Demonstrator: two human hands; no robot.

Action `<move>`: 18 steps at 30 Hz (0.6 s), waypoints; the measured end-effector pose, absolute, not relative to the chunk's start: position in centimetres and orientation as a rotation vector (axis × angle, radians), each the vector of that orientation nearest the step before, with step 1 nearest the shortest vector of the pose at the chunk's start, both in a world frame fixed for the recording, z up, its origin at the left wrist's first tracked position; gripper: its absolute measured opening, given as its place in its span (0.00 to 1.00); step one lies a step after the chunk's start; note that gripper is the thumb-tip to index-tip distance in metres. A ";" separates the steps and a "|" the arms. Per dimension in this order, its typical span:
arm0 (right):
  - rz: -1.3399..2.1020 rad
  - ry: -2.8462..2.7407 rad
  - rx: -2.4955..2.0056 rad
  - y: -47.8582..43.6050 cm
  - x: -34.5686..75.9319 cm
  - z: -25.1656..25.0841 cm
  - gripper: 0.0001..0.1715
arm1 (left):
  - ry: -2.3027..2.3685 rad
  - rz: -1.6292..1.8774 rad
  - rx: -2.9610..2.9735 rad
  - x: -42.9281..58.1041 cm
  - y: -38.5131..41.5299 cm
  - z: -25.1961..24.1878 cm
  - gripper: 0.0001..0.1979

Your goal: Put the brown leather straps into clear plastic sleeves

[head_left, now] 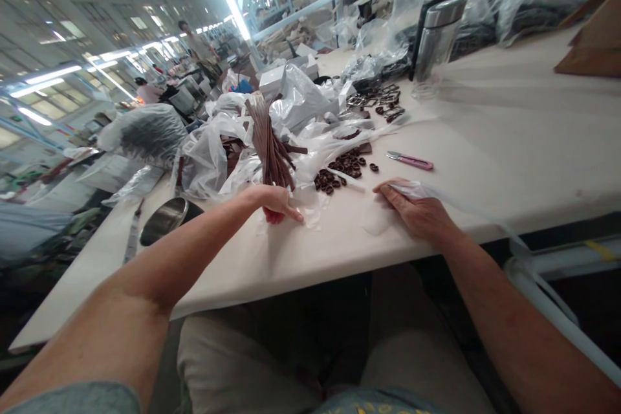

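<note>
plastic is touched on the table by the right hand; left hand is curled, neither grip can be told — strips are bundled, loops loose, none seen joined.

No text can be read; yellow lettering on the grey shirt is cut off.

Both bare forearms are stretched forward across the near edge of the table, angled inward. Here the left hand is held low at the table, wrist bent, fingers curled under, one digit pointed along its edge. The right hand is held low over the table too, fingers drawn together, turned inward.
</note>
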State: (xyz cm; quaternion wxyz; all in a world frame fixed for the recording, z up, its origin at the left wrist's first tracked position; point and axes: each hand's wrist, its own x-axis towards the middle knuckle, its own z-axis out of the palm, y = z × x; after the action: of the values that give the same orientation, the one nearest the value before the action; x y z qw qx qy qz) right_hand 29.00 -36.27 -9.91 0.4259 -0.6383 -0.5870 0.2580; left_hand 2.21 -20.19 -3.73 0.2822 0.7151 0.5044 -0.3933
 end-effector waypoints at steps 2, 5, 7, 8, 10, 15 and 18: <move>0.634 -1.475 -1.611 -36.2 29.0 -9.9 0.19 | 1.372 -1.073 1.937 2.4 -20.3 -3.8 0.30; 0.621 -1.478 -1.631 -36.3 29.0 -9.8 0.19 | 1.392 -1.098 1.966 2.8 -20.5 -3.9 0.30; 0.631 -1.469 -1.625 -36.3 29.0 -9.8 0.19 | 1.406 -1.088 2.006 3.0 -20.7 -3.6 0.30; 0.640 -1.459 -1.624 -36.3 29.0 -9.7 0.19 | 1.418 -1.070 2.041 3.0 -21.0 -3.3 0.30; 0.659 -1.439 -1.632 -36.2 29.0 -9.7 0.19 | 1.459 -0.991 2.157 2.7 -22.2 -2.7 0.29; 0.640 -1.444 -1.633 -36.1 29.1 -9.7 0.19 | 1.698 -0.056 2.643 -1.5 -28.6 -2.6 0.27; 0.640 -1.427 -1.646 -36.2 29.0 -9.4 0.18 | 1.508 1.026 2.781 -5.0 -33.6 -3.7 0.26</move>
State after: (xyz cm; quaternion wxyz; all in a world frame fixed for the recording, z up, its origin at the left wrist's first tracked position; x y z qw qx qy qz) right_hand 28.98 -36.16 -9.44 0.4217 -0.6574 -0.5698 0.2556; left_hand -5.02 -33.56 -3.72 -0.0919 0.8327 0.4516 0.3071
